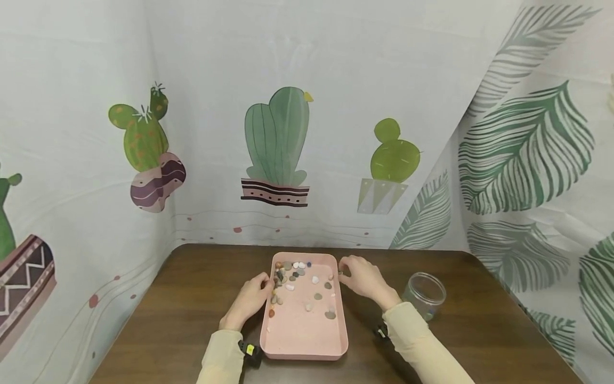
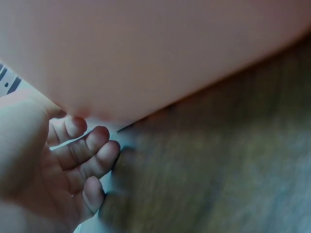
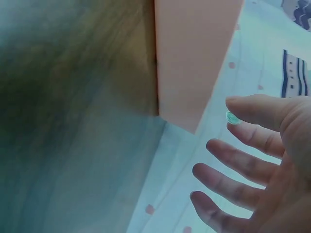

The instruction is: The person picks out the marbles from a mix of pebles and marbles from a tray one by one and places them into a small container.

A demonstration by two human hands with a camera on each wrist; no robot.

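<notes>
A pink tray [image 1: 302, 341] holding several small pebbles lies in the middle of the table. Beside its left rim, my left hand [image 1: 251, 296] has loosely bent fingers close to the outer wall; whether they touch it I cannot tell. Thumb and fingers of that hand [image 2: 63, 155] also show in the left wrist view. Just outside the right rim, my right hand [image 1: 363, 277] pinches a small clear green glass bead [image 3: 232, 118] between thumb and index finger. The other fingers of this hand [image 3: 257, 160] are spread apart.
A clear round jar [image 1: 424, 296] with some green and blue pieces at its bottom stands to the right of my right forearm. Most pebbles lie along the tray's left and far sides. A curtain [image 1: 331, 224] printed with cacti hangs behind the brown table [image 1: 192, 298].
</notes>
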